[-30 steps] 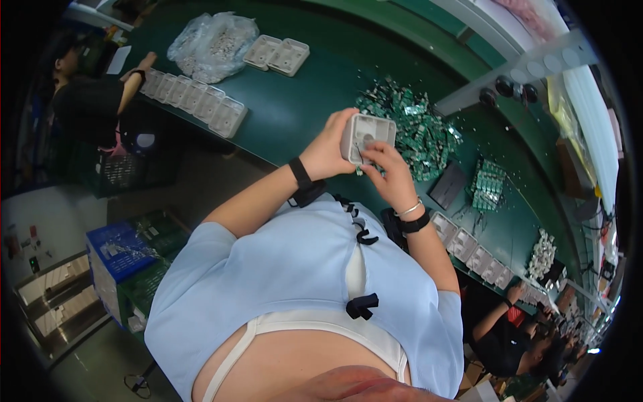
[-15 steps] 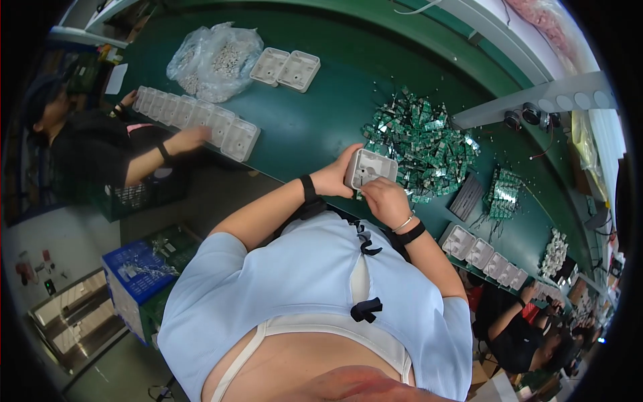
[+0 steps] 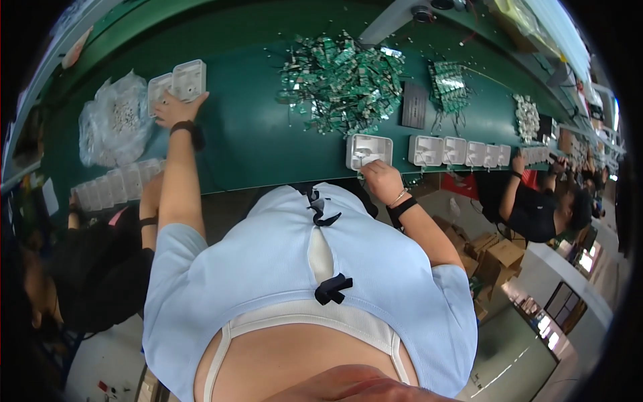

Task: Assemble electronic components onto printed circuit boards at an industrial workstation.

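Note:
Two white plastic housings (image 3: 189, 77) stand side by side at the far left of the bench. My left hand (image 3: 177, 110) reaches over their near edges with its fingers spread; whether it bears on them I cannot tell. Another open white housing (image 3: 379, 143) sits at the bench's front edge, just left of a row of similar ones. The fingers of my right hand (image 3: 382, 179) are closed at its near wall. Inside it a greyish part shows, too small to name.
Behind the housing lies a heap of green circuit boards (image 3: 345, 84). A dark flat block (image 3: 413, 105) and more boards (image 3: 449, 87) are to its right. A row of white housings (image 3: 426, 151) follows the edge. Bagged small parts (image 3: 120, 120) lie left. Co-workers sit at both sides.
My left hand has let go of the housing and stretched out to the left pair. The housing has come down beside the row, with my right hand still at it. The view has turned.

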